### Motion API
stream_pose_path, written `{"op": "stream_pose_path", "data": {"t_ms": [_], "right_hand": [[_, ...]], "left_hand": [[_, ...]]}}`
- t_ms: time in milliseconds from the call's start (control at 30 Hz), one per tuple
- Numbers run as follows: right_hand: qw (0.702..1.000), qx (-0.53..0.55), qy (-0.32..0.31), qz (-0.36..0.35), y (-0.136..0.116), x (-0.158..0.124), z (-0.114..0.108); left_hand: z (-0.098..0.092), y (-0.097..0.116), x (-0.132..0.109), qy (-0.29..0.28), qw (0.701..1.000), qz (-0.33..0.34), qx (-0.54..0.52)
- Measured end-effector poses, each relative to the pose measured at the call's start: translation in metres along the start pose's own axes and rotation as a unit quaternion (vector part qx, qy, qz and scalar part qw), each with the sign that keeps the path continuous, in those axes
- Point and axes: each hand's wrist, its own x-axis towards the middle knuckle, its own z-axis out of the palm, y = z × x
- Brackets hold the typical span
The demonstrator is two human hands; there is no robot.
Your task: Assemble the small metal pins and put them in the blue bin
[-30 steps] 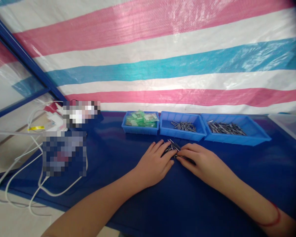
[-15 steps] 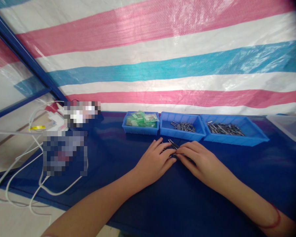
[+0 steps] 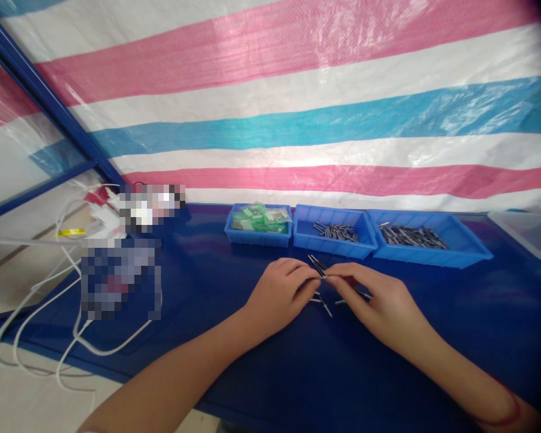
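Note:
My left hand (image 3: 282, 291) is closed in a pinch, its fingertips almost meeting those of my right hand (image 3: 379, 294). Between them is a thin metal rod (image 3: 323, 277), mostly hidden by the fingers; both hands seem to grip it. Just behind the fingertips, several dark, slender metal rods (image 3: 315, 263) lie side by side on the blue table (image 3: 293, 373). Loose silver rods (image 3: 327, 308) lie below the fingertips, and others are partly covered by my right hand. Whether they are drill bits I cannot tell.
Along the back stand a blue bin with green packets (image 3: 261, 218), a middle bin with short metal rods (image 3: 336, 231) and a right bin with darker rods (image 3: 415, 236). A clear plastic container (image 3: 527, 234) sits far right. White cables (image 3: 79, 325) loop over the left edge.
My left hand's spread fingers have drawn together into a pinch. Both hands have lifted slightly, and loose rods beneath them now show.

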Motion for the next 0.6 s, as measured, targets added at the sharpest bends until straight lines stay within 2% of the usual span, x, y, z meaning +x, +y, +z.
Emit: {"op": "stream_pose_path", "data": {"t_ms": [133,300,467,600], "right_hand": [[0.994,0.079,0.026,0.072,0.002,-0.001,0.003],[0.969,0.188,0.083,0.135,0.004,0.000,0.003],[0.943,0.282,0.051,0.166,-0.006,0.003,0.003],[0.928,0.321,0.018,0.187,-0.015,0.002,0.007]], "left_hand": [[0.000,-0.004,0.002,0.002,1.000,-0.022,-0.020],[0.001,-0.005,0.003,-0.004,0.998,-0.040,-0.051],[-0.003,0.005,0.002,0.064,0.987,-0.062,-0.137],[-0.006,0.012,0.001,0.109,0.968,-0.112,-0.198]]}}
